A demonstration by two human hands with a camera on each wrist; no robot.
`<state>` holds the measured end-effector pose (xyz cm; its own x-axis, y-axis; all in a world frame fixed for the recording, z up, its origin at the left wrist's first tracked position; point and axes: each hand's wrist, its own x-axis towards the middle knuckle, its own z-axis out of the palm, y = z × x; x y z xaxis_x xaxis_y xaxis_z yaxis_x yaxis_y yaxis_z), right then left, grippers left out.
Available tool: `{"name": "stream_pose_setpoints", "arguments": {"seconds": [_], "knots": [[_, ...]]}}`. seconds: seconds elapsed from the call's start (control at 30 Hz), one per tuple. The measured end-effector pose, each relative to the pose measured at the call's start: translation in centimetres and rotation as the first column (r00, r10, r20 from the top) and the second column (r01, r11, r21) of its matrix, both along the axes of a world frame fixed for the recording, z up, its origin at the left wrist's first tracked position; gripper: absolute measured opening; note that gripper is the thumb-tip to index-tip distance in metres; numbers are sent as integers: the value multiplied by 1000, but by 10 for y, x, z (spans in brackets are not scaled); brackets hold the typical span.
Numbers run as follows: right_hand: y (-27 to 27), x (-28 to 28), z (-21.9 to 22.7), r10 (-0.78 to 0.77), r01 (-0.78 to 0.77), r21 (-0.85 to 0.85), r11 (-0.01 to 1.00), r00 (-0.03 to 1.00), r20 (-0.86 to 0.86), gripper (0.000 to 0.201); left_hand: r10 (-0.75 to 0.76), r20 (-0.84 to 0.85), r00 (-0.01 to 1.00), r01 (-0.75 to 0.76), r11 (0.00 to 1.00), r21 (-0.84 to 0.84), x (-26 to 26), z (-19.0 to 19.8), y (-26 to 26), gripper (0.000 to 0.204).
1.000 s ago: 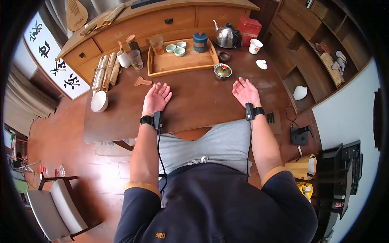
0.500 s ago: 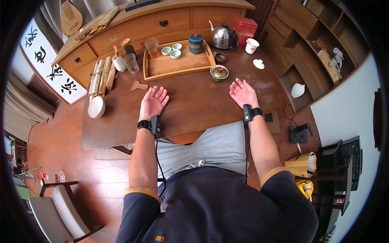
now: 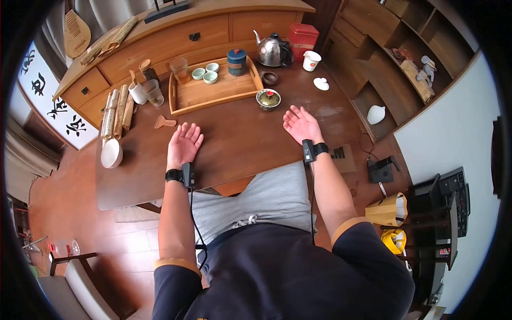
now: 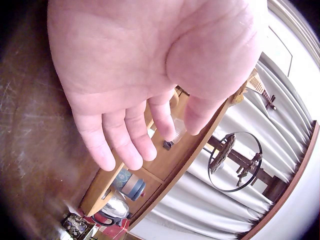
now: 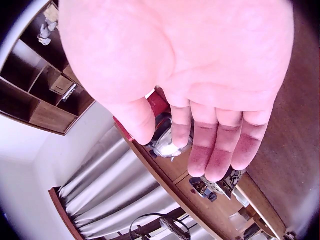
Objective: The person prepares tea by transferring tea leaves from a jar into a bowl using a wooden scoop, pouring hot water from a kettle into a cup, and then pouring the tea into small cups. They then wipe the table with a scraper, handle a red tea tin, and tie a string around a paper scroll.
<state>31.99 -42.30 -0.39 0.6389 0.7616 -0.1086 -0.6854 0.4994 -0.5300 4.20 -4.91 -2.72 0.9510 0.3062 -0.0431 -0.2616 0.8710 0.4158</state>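
Observation:
Palm up, the left hand (image 3: 184,144) is over the brown table (image 3: 229,144), its fingers relaxed and nothing in them; a small tan wooden piece (image 3: 165,122) lies just beyond its fingertips. The right hand (image 3: 302,125), also palm up and empty, has its fingertips near a lidded patterned bowl (image 3: 268,99). In the left wrist view the left hand (image 4: 145,65) shows a bare palm with loosely bent fingers. The right wrist view shows the right hand (image 5: 185,75) likewise empty, the patterned bowl partly hidden behind its fingertips.
A wooden tray (image 3: 213,98) holds green cups (image 3: 210,78) and a blue canister (image 3: 236,62). Behind stand a kettle (image 3: 274,50) and red box (image 3: 303,38). Right are a white cup (image 3: 311,61) and white lid (image 3: 321,84); left, a bowl (image 3: 111,153) and bamboo scrolls (image 3: 109,114).
The head view has shifted, so the table, its objects and both hands appear further left and slightly lower. Both hands remain palm up and empty.

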Motion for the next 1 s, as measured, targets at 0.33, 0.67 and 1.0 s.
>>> {"name": "stream_pose_setpoints", "arguments": {"seconds": [0.33,0.67,1.0], "knots": [[1,0,4,-1,1,-10,1000,1000,-23,33,13,-19,1000,-13,1000,1,0,3,0,21],[0,5,-5,51,-50,43,998,999,-14,33,35,5,999,-35,999,9,-3,-2,-2,23],[1,1,-1,33,-33,21,999,999,-18,34,31,-4,1000,-31,999,-35,-5,6,-7,23]]}}
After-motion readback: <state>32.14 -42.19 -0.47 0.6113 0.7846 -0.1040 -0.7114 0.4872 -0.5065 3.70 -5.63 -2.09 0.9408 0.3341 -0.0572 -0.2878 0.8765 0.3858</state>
